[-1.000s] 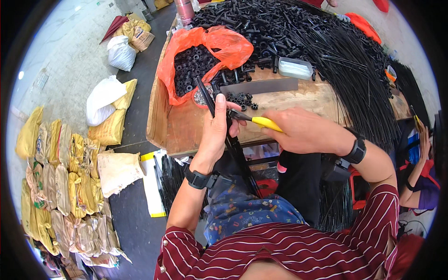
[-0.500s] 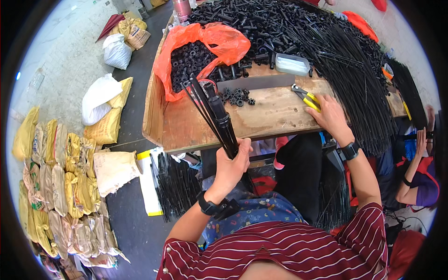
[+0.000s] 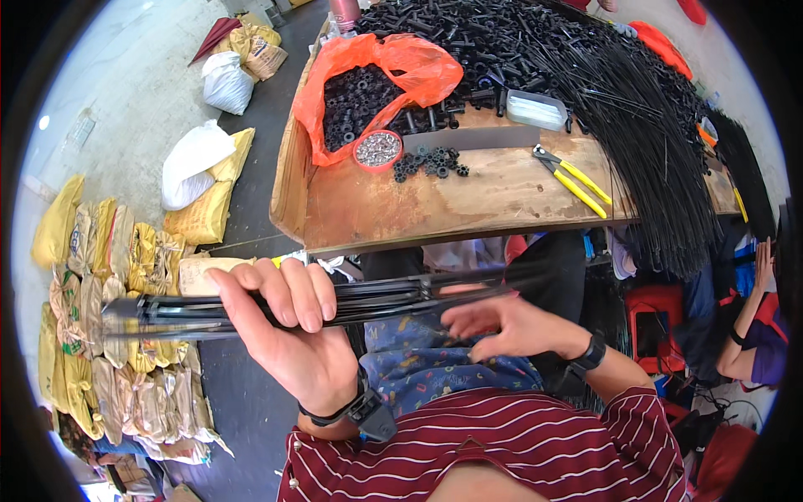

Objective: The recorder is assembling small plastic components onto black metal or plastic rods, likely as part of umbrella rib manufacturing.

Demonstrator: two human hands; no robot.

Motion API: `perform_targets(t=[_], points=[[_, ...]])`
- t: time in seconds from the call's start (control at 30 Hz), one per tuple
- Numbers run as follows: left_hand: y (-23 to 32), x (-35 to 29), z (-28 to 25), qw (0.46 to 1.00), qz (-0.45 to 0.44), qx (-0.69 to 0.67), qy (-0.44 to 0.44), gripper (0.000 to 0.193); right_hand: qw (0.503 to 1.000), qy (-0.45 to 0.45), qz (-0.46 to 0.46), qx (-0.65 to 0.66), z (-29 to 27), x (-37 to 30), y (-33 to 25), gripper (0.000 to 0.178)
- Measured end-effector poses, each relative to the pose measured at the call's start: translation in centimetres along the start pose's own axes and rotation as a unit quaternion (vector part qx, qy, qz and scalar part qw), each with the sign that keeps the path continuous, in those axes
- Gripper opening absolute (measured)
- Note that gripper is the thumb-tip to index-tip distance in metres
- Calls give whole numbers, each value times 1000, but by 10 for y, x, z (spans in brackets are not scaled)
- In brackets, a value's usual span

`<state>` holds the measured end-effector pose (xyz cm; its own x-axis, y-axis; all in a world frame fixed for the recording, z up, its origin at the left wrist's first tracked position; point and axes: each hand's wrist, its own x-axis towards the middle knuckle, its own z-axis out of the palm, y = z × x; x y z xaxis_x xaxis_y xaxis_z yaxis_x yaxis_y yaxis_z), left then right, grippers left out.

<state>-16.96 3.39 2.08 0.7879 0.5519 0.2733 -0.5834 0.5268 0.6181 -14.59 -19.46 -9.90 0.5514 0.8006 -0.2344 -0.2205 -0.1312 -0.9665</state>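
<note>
My left hand [image 3: 288, 335] is wrapped round a bundle of thin black rods [image 3: 376, 301], which looks like a folded umbrella frame. The bundle lies level across my lap, its ends smeared by motion. Close to its right part is my right hand [image 3: 510, 322], slightly blurred, with its fingers apart and not gripping it. Pliers with yellow handles [image 3: 581, 186] rest on the wooden table [image 3: 502, 197]. Small black ring-like parts [image 3: 431, 163] lie beside a red-rimmed bowl of small silvery pieces [image 3: 378, 151].
An orange plastic bag [image 3: 314, 113] full of black parts stands at the table's left. Black parts [image 3: 485, 50] heap up behind, and long black rods [image 3: 644, 167] hang over the right edge. A clear box [image 3: 535, 110] sits nearby. Sacks [image 3: 125, 293] pile on the left floor; another person's arm [image 3: 744, 335] shows right.
My right hand has left the pliers and come down to the bundle. My left hand has moved nearer and left, turning the bundle from upright to level. The bowl now shows fully.
</note>
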Motion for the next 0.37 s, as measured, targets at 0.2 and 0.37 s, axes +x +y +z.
perform_targets(t=[0.2, 0.37], points=[[-20, -8, -5, 966, -214, -141, 7, 36, 925, 189, -321, 69, -4, -25, -52, 84], [-45, -25, 9, 902, -398, -170, 2, 34, 812, 277, -482, -178, -21, -62, -82, 42]])
